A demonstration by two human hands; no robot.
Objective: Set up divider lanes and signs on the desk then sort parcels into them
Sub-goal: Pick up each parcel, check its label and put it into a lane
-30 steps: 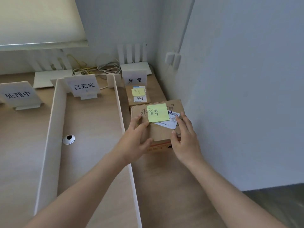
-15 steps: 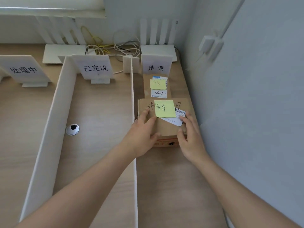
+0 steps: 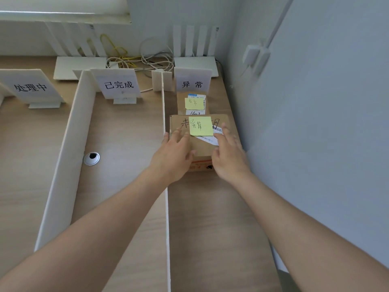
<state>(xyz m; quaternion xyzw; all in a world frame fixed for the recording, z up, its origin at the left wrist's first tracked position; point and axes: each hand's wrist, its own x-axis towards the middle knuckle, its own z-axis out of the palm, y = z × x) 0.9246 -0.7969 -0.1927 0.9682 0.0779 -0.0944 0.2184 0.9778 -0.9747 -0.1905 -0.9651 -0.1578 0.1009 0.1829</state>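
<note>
- Both hands look flatter than half a second ago, fingers spreading on the parcel's top; the parcel itself hasn't budged.
- Desk (image 3: 117, 144) carries white dividers; the right divider (image 3: 165, 186) runs under the left forearm.
- Big cardboard parcel (image 3: 200, 144) sits in the rightmost lane, against that divider, behind it a smaller parcel (image 3: 194, 104) below the "异常" sign (image 3: 192, 83).
- Left hand (image 3: 174, 154) lies open on the parcel's near-left corner, gripping nothing.
- Right hand (image 3: 229, 152) rests open on the right edge.
- Yellow sticky note (image 3: 201, 125) tops the box.
</note>
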